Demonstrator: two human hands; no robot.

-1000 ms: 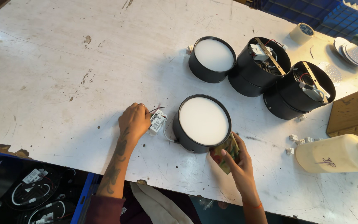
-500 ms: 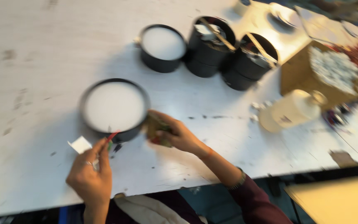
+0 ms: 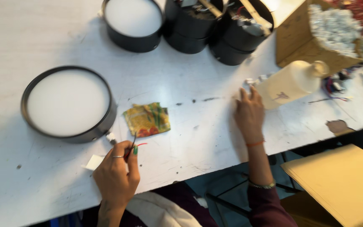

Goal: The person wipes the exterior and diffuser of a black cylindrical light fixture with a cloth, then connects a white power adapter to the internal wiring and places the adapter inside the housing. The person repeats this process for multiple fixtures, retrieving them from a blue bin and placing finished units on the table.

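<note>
1. The left hand, low in the frame left of centre, pinches thin red and dark wires between thumb and fingers, just beside the round black lamp with a white face.
2. The right hand, right of centre, lies flat on the white table, fingers close together, tips near small parts beside a cream bottle lying on its side.
3. A yellow printed wrapper lies between the hands.
4. More black lamp housings stand along the top edge.
</note>
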